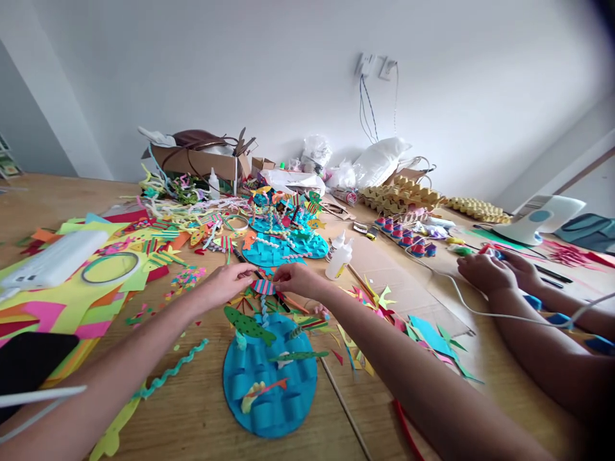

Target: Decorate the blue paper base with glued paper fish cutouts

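Both my hands meet above the back edge of a round blue board [270, 410] with raised cups and paper fish on it. A striped pink and blue paper fish [264, 287] sits between them on top of a light blue twisted stem [264, 310]. My left hand [232, 282] pinches at the fish's left end. The fingers of my right hand [296, 282] close on its right end. A green spotted fish [250, 325] stands at the board's back left, and an orange-red one [266, 388] lies toward the front.
Another person's hands [494, 272] work at the right. Glue bottles [339, 259] stand beyond my right hand. Coloured paper and a white power bank [57, 258] lie at left, a wooden stick [344, 406] beside the board. More blue boards [273, 250] stand behind.
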Demonstrator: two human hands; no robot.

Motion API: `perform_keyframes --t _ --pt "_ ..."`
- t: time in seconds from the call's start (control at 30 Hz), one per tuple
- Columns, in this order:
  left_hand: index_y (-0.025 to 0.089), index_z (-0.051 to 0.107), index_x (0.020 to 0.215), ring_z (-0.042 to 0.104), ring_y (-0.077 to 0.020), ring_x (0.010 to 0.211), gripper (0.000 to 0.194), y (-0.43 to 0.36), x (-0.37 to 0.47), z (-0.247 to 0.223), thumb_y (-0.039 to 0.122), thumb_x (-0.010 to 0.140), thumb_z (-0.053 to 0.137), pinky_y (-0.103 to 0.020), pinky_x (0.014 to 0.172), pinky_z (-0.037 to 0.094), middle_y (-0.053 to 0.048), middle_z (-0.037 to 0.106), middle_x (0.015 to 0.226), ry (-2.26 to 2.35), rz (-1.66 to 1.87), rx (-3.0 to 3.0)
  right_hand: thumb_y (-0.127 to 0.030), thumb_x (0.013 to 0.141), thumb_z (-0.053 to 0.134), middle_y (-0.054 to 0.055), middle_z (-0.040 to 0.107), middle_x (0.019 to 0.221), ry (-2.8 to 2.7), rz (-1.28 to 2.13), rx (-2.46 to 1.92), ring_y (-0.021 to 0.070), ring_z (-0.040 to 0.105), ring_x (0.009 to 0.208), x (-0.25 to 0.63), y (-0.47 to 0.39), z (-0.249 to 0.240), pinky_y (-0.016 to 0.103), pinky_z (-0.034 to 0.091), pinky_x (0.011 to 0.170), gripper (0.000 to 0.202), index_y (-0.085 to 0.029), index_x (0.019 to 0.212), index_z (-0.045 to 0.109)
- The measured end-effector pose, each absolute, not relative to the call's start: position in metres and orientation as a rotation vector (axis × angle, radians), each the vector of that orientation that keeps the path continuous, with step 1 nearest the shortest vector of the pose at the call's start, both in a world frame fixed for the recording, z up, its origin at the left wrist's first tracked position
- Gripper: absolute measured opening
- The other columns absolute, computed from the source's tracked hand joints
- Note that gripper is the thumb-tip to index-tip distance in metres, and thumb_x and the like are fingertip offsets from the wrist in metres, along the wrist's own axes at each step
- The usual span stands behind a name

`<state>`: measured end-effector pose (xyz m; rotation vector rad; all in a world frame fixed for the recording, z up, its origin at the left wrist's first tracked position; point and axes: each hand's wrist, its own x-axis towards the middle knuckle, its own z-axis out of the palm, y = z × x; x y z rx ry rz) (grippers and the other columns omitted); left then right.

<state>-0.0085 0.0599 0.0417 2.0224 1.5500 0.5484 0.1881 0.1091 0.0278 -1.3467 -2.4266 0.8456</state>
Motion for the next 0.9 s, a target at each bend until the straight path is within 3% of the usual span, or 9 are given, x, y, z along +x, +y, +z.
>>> perform_keyframes --t 0.37,0.63,0.8,0.9 --pt "0.016 0.063 0.106 0.063 -0.022 0.09 0.041 0.074 -0.004 0.036 0.032 0.076 0.041 -0.027 0.077 0.046 -0.006 0.069 0.101 1.578 0.552 2.107 -0.02 0.068 0.064 -0.001 0.063 0.068 -2.435 0.708 -1.399 0.0118 0.053 0.064 0.18 0.105 0.033 0.021 0.033 0.055 0.009 -0.017 0.075 0.069" --pt "0.013 0.063 0.103 0.06 -0.0212 0.091 0.04 0.077 -0.004 0.032 0.029 0.071 0.045 -0.028 0.079 0.044 -0.008 0.067 0.102 1.387 0.592 2.042 -0.014 0.065 0.064 -0.005 0.055 0.056 -2.419 0.936 -1.329 0.0082 0.048 0.054 0.178 0.111 0.03 0.018 0.034 0.051 0.003 -0.014 0.067 0.063" --pt "0.013 0.063 0.085 0.057 -0.0179 0.07 0.032 0.073 -0.004 0.034 0.038 0.068 0.052 -0.025 0.062 0.043 -0.003 0.065 0.075 1.262 0.639 1.947 -0.017 0.067 0.064 -0.006 0.053 0.058 -2.352 1.05 -1.229 0.0077 0.047 0.055 0.185 0.105 0.039 0.019 0.036 0.052 0.007 -0.014 0.067 0.058" --pt "0.015 0.06 0.075 0.051 -0.0135 0.061 0.025 0.067 -0.002 0.037 0.037 0.066 0.054 -0.022 0.057 0.04 0.002 0.057 0.063 1.2 0.691 1.874 -0.023 0.066 0.067 -0.005 0.054 0.06 -2.204 1.37 -1.047 0.008 0.048 0.057 0.193 0.094 0.048 0.02 0.039 0.055 0.014 -0.014 0.07 0.057"
